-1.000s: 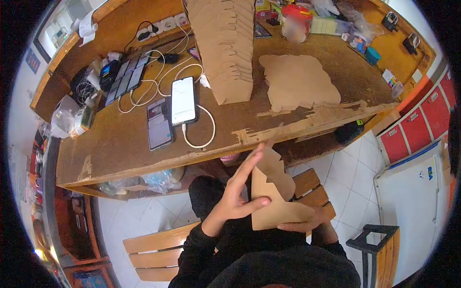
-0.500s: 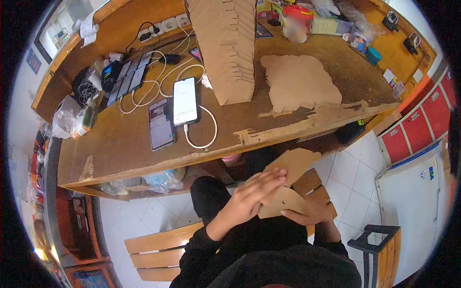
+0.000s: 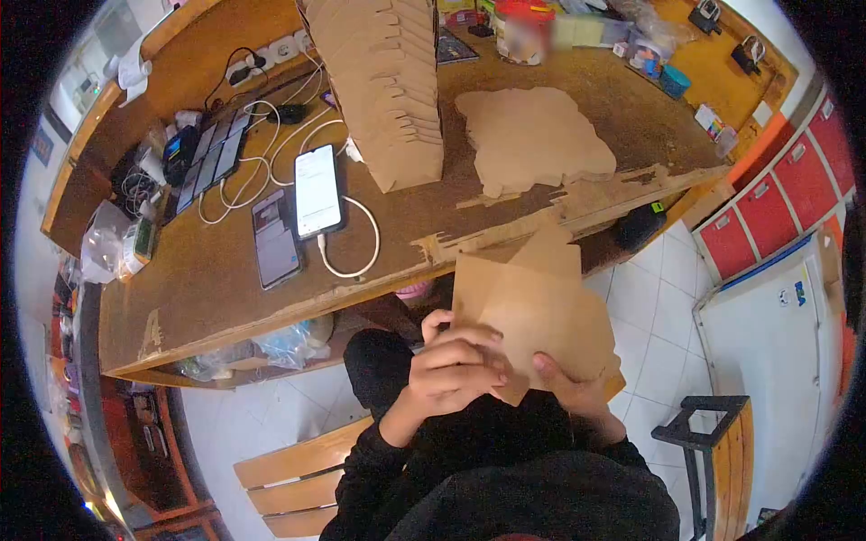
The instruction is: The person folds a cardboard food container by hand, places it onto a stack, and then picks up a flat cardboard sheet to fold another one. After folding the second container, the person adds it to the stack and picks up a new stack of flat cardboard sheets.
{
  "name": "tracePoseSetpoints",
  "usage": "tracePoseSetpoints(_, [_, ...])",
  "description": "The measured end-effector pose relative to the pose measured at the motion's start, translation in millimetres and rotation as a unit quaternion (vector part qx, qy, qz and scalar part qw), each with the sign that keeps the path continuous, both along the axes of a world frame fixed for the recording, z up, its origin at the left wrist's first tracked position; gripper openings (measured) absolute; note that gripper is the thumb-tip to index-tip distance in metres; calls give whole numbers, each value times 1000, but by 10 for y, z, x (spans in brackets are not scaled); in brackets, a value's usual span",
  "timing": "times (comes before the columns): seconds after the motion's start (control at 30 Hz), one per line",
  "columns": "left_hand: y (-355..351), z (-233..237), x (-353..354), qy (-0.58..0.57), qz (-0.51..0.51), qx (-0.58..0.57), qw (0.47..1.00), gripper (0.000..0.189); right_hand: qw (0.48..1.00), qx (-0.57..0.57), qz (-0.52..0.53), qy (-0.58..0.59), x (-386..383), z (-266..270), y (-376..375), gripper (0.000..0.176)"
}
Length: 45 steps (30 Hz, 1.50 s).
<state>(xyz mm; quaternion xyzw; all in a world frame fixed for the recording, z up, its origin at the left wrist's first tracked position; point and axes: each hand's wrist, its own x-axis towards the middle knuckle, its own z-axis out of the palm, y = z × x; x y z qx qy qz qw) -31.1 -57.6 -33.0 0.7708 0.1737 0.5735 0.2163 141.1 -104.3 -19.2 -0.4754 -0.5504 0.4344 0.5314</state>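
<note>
A brown cardboard piece (image 3: 541,316), creased and partly folded, is held over my lap just in front of the desk edge. My right hand (image 3: 577,389) grips its lower right side, thumb on top and the other fingers hidden beneath. At its lower left edge my left hand (image 3: 456,365) is closed, with the fingers curled on the cardboard. On the desk beyond stands a tall stack of folded cardboard pieces (image 3: 383,99), nested into each other. To its right lies a pile of flat die-cut cardboard (image 3: 539,140).
The worn wooden desk (image 3: 379,257) carries a lit phone (image 3: 317,189) on a white cable and a darker phone (image 3: 276,239) beside it. Further back are a red-lidded tub (image 3: 523,34) and several charging phones (image 3: 212,149). A wooden bench (image 3: 307,478) and a stool (image 3: 713,433) stand below.
The cardboard has been turned and opened out into a wider shape. My left hand has moved from on top of it to its lower left edge. The view has shifted slightly.
</note>
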Motion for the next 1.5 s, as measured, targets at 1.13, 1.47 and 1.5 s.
tracePoseSetpoints(1.13, [-1, -150, 346, -211, 82, -179, 957, 25, 962, 178, 43, -204, -231, -4, 87, 39])
tracePoseSetpoints(1.47, [288, 244, -63, -72, -144, -342, 926, 76, 972, 113, 166, -119, -59, 57, 126, 43])
tracePoseSetpoints(1.5, [284, 212, -53, -72, -144, -340, 927, 76, 972, 114, 167, -119, -53, 87, 113, 43])
